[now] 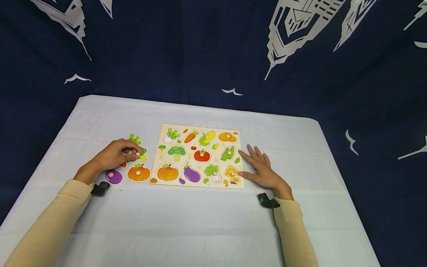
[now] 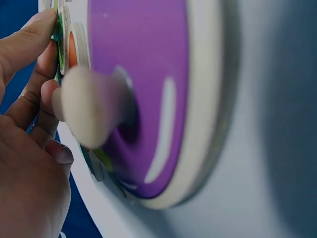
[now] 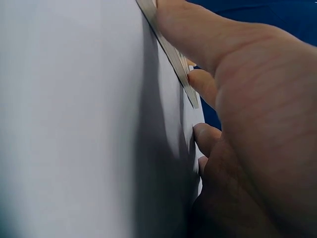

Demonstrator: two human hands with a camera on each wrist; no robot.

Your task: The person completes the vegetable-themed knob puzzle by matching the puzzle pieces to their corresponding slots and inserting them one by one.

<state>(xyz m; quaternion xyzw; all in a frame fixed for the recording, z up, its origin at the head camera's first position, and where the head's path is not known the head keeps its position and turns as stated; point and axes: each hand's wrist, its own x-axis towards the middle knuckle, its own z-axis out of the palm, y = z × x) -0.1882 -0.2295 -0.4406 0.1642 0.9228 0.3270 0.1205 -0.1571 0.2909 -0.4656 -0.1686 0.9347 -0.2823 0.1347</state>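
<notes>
My left hand (image 1: 115,154) is over a group of wooden vegetable pieces left of the puzzle board (image 1: 181,165). Its thumb and fingertips pinch the knob of a broccoli piece (image 1: 143,157), partly hidden by the hand. Just below lie a pumpkin piece (image 1: 139,173) and an eggplant piece (image 1: 113,177); the eggplant's pale knob (image 2: 84,109) looms large in the left wrist view. A leafy green piece (image 1: 135,139) shows beyond the fingers. My right hand (image 1: 261,168) lies spread at the board's right edge, thumb and index finger touching it.
Vegetable pictures cover the board, with knobs standing on some, such as the tomato (image 1: 202,156) and the mushrooms (image 1: 232,172). A white cloth (image 1: 200,226) covers the table. Behind it hangs a dark blue curtain (image 1: 186,52) with white prints.
</notes>
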